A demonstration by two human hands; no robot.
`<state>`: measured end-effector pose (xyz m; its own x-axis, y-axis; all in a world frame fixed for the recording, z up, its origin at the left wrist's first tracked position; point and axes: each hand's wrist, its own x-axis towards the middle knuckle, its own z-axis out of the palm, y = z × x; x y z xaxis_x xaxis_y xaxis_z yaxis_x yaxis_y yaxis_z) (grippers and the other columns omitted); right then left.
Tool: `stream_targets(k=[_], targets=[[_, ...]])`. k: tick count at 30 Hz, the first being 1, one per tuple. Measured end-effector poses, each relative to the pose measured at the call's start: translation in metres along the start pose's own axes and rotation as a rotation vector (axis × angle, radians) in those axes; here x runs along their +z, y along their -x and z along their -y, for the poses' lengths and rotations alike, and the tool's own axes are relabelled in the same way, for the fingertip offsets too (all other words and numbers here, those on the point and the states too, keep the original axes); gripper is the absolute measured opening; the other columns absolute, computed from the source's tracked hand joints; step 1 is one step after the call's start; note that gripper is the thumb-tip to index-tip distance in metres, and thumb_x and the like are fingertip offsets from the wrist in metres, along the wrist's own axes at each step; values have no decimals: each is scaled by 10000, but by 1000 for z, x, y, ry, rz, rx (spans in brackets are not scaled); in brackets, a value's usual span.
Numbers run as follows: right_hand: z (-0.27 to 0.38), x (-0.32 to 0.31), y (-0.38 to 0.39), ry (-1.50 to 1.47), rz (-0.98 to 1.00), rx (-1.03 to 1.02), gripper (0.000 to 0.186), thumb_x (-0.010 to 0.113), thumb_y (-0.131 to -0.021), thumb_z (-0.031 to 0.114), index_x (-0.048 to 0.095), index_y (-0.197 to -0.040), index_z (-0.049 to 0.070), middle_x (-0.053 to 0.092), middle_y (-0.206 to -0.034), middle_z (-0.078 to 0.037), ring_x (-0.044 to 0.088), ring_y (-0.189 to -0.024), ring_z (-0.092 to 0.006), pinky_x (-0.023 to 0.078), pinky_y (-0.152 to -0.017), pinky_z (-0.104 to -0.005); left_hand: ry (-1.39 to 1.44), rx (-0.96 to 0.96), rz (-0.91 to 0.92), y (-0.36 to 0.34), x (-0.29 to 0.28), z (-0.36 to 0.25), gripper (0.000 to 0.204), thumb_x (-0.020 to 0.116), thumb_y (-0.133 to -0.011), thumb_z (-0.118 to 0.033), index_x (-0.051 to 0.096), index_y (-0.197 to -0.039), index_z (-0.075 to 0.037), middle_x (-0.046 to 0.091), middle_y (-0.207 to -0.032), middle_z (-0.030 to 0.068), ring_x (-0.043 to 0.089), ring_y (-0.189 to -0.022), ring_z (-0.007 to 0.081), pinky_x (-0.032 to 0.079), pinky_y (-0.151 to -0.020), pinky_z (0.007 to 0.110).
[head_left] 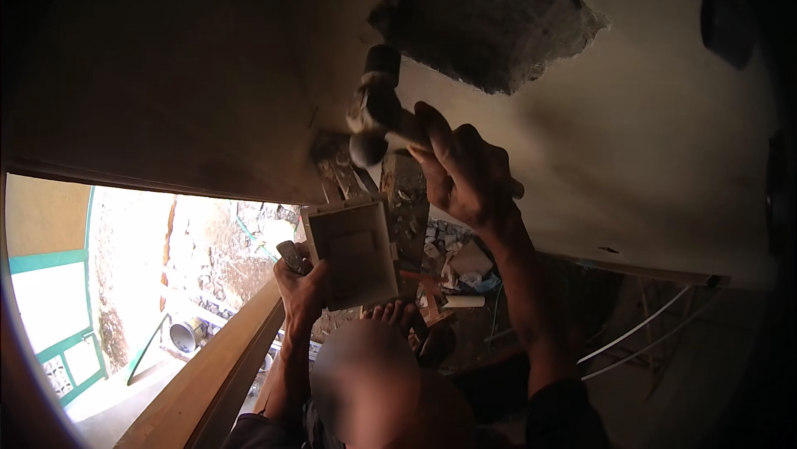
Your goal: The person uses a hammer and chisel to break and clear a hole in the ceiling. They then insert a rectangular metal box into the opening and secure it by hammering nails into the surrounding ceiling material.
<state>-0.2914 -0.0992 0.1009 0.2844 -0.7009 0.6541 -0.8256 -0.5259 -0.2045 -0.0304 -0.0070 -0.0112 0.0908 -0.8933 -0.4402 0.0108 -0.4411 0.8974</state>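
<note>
The right hand [469,171] is clenched around the handle of a hammer [379,109], its head near the rough hole [490,21] in the wall [598,167]. The left hand [300,285] grips the lower left edge of a shallow box [357,254] — a grey piece [291,256], its kind unclear, juts from that fist. A plank [212,370] slants nearby.

No txt/nos legible

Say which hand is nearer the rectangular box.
Left. The left hand is at the left edge of the box, overlapping it in view; the right hand is above and right, gripping the hammer.
</note>
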Motion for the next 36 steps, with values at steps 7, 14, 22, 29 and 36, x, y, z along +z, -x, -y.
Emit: stream_targets(k=[7,14,22,29,36], targets=[[-10,15,-3,42,41,168,431,644,-870,97,536,-1287,65,573,-677,-121,593,-549,-244,485,-468,-356,-8,-16,-21,5,-2,-6,151,668,-731,-35,634,-865,25,622,-713,21,567,-600,77,445,-538,231],[-2,16,-5,97,25,181,392,643,-870,83,557,-1249,35,597,-708,-143,593,-550,-251,491,-484,-341,3,-34,-28,7,-6,-11,138,661,-734,-28,638,-860,24,628,-719,24,572,-608,78,454,-543,237],[41,-8,-16,-64,-71,-141,550,716,-802,72,511,-1306,-5,582,-717,-76,584,-573,-185,478,-483,-305,-14,-6,-27,5,-9,-4,143,666,-729,-17,623,-859,22,632,-732,28,578,-611,82,464,-556,241],[-23,15,-7,102,-10,265,401,642,-863,46,555,-1254,27,569,-645,-111,583,-534,-214,459,-461,-330,4,-21,-23,1,-2,6,158,674,-728,-27,619,-868,19,631,-741,33,583,-623,96,468,-565,248],[22,15,-8,-114,-75,60,435,625,-844,-15,510,-1261,-60,662,-897,-174,624,-607,-213,506,-532,-292,-15,-12,-62,-2,-15,14,167,676,-722,-29,622,-871,22,625,-730,30,576,-610,95,467,-564,245]])
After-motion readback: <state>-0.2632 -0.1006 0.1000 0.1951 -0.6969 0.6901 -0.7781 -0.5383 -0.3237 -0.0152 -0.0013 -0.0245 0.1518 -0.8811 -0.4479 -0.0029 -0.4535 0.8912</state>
